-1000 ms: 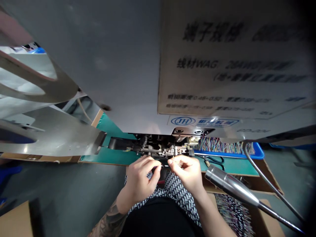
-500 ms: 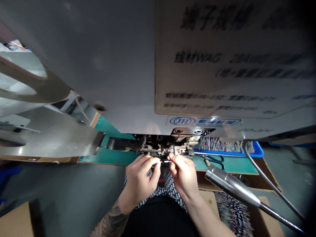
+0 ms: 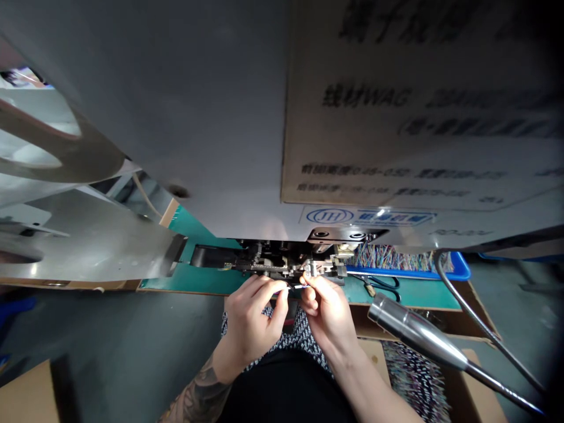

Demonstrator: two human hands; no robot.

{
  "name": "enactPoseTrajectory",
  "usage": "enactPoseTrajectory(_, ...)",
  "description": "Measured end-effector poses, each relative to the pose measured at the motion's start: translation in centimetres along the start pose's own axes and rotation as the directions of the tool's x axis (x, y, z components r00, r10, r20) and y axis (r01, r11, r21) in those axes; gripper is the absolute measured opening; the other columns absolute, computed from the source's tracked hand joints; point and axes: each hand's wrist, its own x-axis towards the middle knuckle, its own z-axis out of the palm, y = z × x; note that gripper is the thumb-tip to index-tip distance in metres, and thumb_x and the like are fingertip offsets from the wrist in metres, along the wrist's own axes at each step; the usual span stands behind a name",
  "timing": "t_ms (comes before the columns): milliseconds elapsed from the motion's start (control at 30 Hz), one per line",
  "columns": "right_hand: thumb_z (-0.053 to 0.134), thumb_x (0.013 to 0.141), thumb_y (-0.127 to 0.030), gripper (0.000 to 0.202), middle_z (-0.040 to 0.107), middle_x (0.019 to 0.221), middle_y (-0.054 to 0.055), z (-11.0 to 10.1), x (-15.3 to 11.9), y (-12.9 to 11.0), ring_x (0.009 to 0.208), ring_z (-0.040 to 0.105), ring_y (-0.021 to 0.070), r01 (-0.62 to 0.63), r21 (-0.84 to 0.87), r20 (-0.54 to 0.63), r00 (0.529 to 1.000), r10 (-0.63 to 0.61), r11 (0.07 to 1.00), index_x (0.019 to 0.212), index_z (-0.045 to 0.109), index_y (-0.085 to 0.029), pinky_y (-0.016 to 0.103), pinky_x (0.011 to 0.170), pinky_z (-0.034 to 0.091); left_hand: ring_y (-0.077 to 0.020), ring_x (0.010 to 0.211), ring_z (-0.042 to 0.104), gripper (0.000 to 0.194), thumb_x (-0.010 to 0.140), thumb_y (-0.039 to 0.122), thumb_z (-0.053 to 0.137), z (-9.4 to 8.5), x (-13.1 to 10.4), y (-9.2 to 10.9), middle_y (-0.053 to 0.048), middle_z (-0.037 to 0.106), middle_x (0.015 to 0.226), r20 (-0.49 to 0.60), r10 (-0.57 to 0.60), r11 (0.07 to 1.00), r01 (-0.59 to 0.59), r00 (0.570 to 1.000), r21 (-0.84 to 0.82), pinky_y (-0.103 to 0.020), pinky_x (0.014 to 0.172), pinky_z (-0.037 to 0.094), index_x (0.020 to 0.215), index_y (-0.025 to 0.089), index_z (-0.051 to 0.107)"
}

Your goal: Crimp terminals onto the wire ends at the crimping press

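Observation:
My left hand [image 3: 255,317] is closed in a pinch, thumb against forefinger, at the front of the crimping machine's applicator [image 3: 273,267]. My right hand [image 3: 330,308] pinches close beside it, with the fingertips by the metal parts of the applicator. Between the two pinches runs a short thin wire [image 3: 298,286], white with a dark bluish part. Its ends are hidden by my fingers.
The grey machine head [image 3: 211,117] fills the upper view. A blue tray [image 3: 462,267] of many-coloured wires and a pair of scissors [image 3: 383,284] are on the green mat [image 3: 432,299]. A metal gooseneck lamp [image 3: 409,326] reaches in from the right, above a box with more wires [image 3: 414,376].
My right hand has shifted very slightly to the right, and a little more of the wire shows between the hands. The left hand stays nearly in place.

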Motion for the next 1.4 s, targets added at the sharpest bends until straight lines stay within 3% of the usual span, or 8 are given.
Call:
enactPoseTrajectory(333,0.095,0.066,-0.037,0.035,0.045,0.043,-0.006,-0.3,0.1,0.4,0.043,0.027,0.0034,0.018,0.02,0.033,0.999,-0.019,1.0,0.06,0.071,-0.012,0.019,0.043,0.015,-0.0209,0.08,0.069,0.012,0.097,0.011,0.065,0.0,0.0,0.0,-0.005,0.076,0.088,0.01,-0.011,1.0,0.011,1.0,0.023,-0.034,0.074,0.054,0.101,0.02,0.072)
enactPoseTrajectory(533,0.09,0.078,-0.039,0.033,0.045,0.046,-0.006,-1.3,0.1,0.9,0.045,0.027,0.0054,0.095,-0.115,0.083,0.993,-0.085,0.989,0.065,0.073,-0.014,0.023,0.047,0.014,-0.021,0.081,0.07,0.012,0.097,0.011,0.065,0.0,-0.2,-0.2,-0.005,0.076,0.089,0.02,-0.017,1.0,0.017,1.0,0.021,-0.034,0.076,0.054,0.101,0.019,0.072)
enactPoseTrajectory(667,0.085,0.087,-0.039,0.038,0.051,0.049,-0.003,-2.2,-0.5,1.0,0.049,0.034,0.0087,0.236,-0.248,0.122,0.97,-0.212,0.94,0.058,0.071,-0.017,0.026,0.05,0.022,-0.0192,0.082,0.07,0.011,0.098,0.011,0.065,-0.4,-0.4,-0.2,-0.004,0.075,0.089,0.089,-0.037,0.996,0.044,0.995,-0.08,-0.031,0.075,0.054,0.1,0.02,0.071)
enactPoseTrajectory(800,0.084,0.086,-0.036,0.018,0.057,0.052,-0.003,-2.7,-1.7,0.7,0.048,0.041,0.0127,0.309,-0.333,0.103,0.951,-0.291,0.891,0.077,0.082,-0.021,0.029,0.051,0.029,-0.0157,0.074,0.066,0.011,0.099,0.011,0.063,-1.2,-0.7,0.5,-0.002,0.072,0.084,0.207,-0.063,0.971,0.108,0.976,-0.213,-0.029,0.069,0.05,0.096,0.02,0.069)
enactPoseTrajectory(900,0.084,0.086,-0.034,0.016,0.059,0.054,-0.002,-2.9,-2.4,0.5,0.049,0.046,0.0151,0.339,-0.371,0.095,0.94,-0.328,0.865,0.076,0.08,-0.022,0.031,0.052,0.034,-0.0142,0.065,0.059,0.01,0.099,0.014,0.064,-1.8,-1.0,1.2,0.0,0.069,0.077,0.252,-0.074,0.959,0.137,0.965,-0.247,-0.03,0.064,0.047,0.093,0.021,0.069)
enactPoseTrajectory(1233,0.083,0.09,-0.035,0.029,0.057,0.055,-0.003,-3.5,-3.6,0.2,0.052,0.049,0.0141,0.421,-0.327,0.186,0.906,-0.38,0.846,0.067,0.071,-0.022,0.03,0.052,0.038,-0.0152,0.067,0.065,0.01,0.097,0.013,0.065,-3.0,-1.3,2.8,-0.002,0.073,0.08,0.263,-0.067,0.952,0.141,0.962,-0.272,-0.029,0.062,0.052,0.094,0.022,0.07)
enactPoseTrajectory(1400,0.081,0.092,-0.038,0.031,0.056,0.056,-0.003,-3.7,-3.7,0.2,0.053,0.05,0.0143,0.416,-0.297,0.22,0.906,-0.363,0.86,0.068,0.071,-0.022,0.029,0.052,0.039,-0.0174,0.077,0.073,0.01,0.096,0.013,0.066,-3.0,-1.2,3.0,-0.002,0.076,0.086,0.245,-0.058,0.952,0.127,0.968,-0.279,-0.032,0.07,0.058,0.097,0.022,0.069)
